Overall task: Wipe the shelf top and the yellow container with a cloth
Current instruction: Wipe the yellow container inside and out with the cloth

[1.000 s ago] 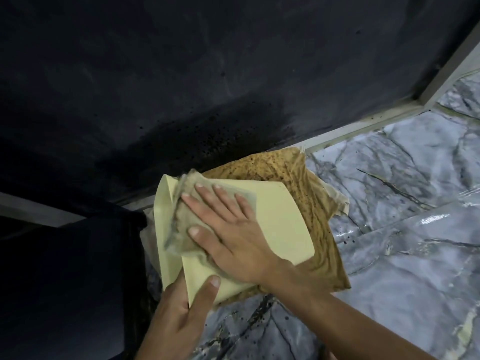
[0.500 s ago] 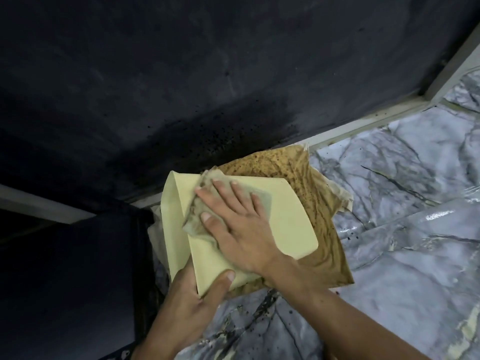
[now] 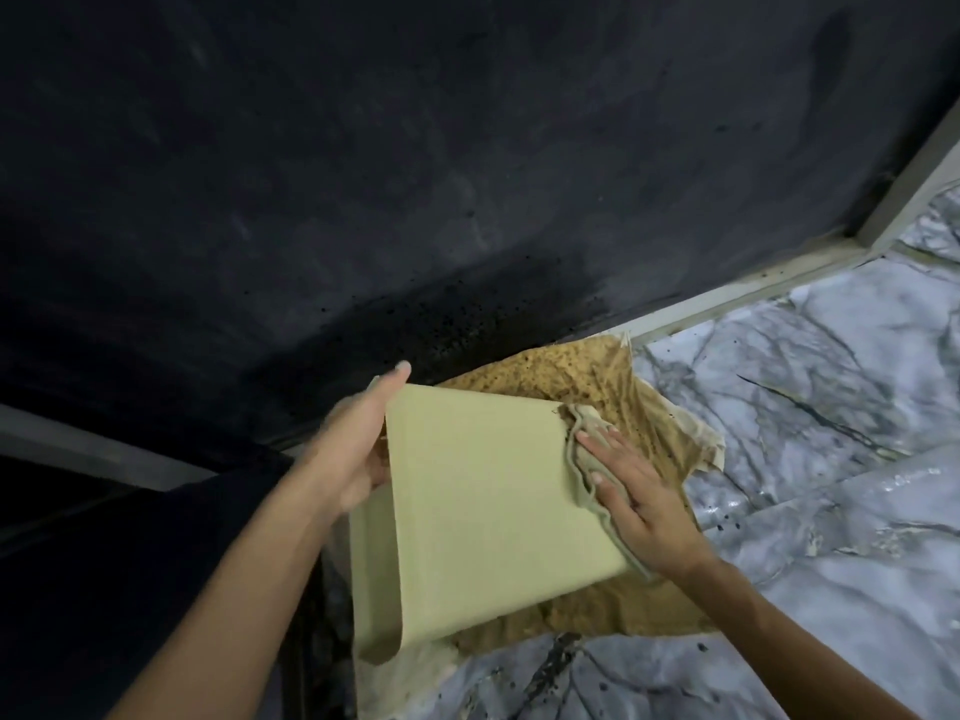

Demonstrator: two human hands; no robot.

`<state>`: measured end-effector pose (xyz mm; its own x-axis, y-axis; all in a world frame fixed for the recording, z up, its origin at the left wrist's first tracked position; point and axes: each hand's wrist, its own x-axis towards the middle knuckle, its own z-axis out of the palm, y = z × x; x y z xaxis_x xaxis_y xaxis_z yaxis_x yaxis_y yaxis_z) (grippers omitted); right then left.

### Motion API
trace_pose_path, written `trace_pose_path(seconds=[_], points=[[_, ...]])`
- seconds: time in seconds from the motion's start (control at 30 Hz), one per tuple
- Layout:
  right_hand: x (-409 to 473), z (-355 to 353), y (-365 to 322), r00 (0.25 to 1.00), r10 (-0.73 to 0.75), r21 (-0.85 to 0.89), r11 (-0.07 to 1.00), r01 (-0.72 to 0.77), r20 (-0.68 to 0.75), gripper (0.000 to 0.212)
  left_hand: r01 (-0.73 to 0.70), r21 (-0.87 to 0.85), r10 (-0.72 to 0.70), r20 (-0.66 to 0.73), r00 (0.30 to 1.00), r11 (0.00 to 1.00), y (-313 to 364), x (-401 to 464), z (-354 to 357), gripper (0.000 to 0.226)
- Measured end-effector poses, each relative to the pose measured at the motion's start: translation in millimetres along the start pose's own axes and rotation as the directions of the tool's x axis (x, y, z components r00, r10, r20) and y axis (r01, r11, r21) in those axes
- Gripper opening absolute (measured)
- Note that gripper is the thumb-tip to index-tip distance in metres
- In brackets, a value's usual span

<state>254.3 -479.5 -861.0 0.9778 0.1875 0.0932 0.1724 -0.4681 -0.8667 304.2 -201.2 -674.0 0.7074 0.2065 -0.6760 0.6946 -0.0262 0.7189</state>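
The pale yellow container (image 3: 488, 511) is tilted, its broad side facing me, above a stained brown sheet (image 3: 587, 376) on the marble-patterned shelf top (image 3: 810, 381). My left hand (image 3: 358, 449) grips the container's upper left edge, fingers behind it and one fingertip showing above the corner. My right hand (image 3: 634, 491) lies flat on a greyish cloth (image 3: 582, 459), pressing it against the container's right side. The cloth is bunched along that edge and mostly hidden under my fingers.
A dark wall (image 3: 415, 174) rises behind the shelf, with black specks near its base. A pale frame strip (image 3: 727, 304) runs along the wall's foot. Left of the container is a dark drop-off (image 3: 130, 589). Black specks dot the marble surface.
My left hand moved from the container's lower front edge to its upper left edge. The container turned and tipped up. My right hand slid the cloth from the top face to the right side.
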Motion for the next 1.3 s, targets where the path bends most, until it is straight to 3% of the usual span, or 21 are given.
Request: trace_pose_path(seconds=[0.07,0.17,0.23,0.33,0.4,0.47,0.57,0.67,0.87,1.0,1.07,1.17,1.3], points=[[-5.3,-5.6,8.1,0.999,0.016,0.002,1.0,-0.016,-0.03,0.044,0.057,0.047,-0.059,0.051,0.997,0.997,18.4,18.0,8.7,0.059],[-15.9,-9.6,8.7,0.998,0.017,-0.034,0.999,-0.019,-0.058,0.042,-0.041,0.097,0.036,0.05,0.998,0.994,24.7,22.1,20.7,0.035],[-24.4,-11.4,2.9,0.998,0.019,-0.006,1.0,-0.019,-0.062,0.041,-0.109,0.115,0.109,0.005,0.994,0.987,19.3,13.0,19.2,0.029],[-36.0,-16.0,-12.4,0.995,-0.002,0.056,0.998,0.007,-0.104,0.04,-0.024,0.14,0.036,-0.082,0.996,0.99,13.7,-14.6,14.5,0.023],[-40.7,-20.9,-27.6,0.987,0.015,0.111,0.994,0.003,-0.162,0.039,-0.011,0.137,0.029,-0.136,0.99,0.991,4.9,-31.2,13.6,0.031],[-42.7,-26.8,-44.1,0.978,0.017,0.135,0.991,0.011,-0.209,0.04,-0.083,0.156,0.107,-0.154,0.982,0.984,-9.8,-52.2,16.9,0.04],[-39.2,-36.5,-70.6,0.972,-0.028,0.085,0.995,0.049,-0.234,0.043,-0.267,0.126,0.284,-0.144,0.948,0.955,-33.8,-89.8,25.9,0.017],[-33.8,-43.6,-89.1,0.97,-0.036,0.053,0.997,0.05,-0.241,0.043,-0.334,0.117,0.346,-0.109,0.932,0.935,-58.8,-102.9,26.8,0.03],[-42.8,-47.3,-95.4,0.914,0.171,0.264,0.962,-0.074,-0.368,0.043,-0.386,0.12,0.391,-0.018,0.92,0.915,-95.2,-116.7,20.7,0.063],[-49.6,-47.8,-85.1,0.824,0.368,0.44,0.883,-0.165,-0.43,0.039,-0.361,0.058,0.362,-0.005,0.932,0.931,-112.1,-107.7,13.9,0.054],[-51.8,-48.7,-80.4,0.796,0.433,0.491,0.848,-0.201,-0.422,0.039,-0.339,0.035,0.339,0.016,0.941,0.94,-115.1,-104.5,9.4,0.061],[-53.9,-49.7,-87.2,0.809,0.367,0.451,0.881,-0.144,-0.459,0.042,-0.335,0.001,0.334,0.057,0.941,0.942,-118.8,-100.2,1.4,0.073],[-52.1,-45.9,-119.0,0.898,0.106,0.311,0.95,0.035,-0.427,0.038,-0.359,-0.001,0.358,0.073,0.931,0.934,-133.5,-96.3,-0.9,0.069]])
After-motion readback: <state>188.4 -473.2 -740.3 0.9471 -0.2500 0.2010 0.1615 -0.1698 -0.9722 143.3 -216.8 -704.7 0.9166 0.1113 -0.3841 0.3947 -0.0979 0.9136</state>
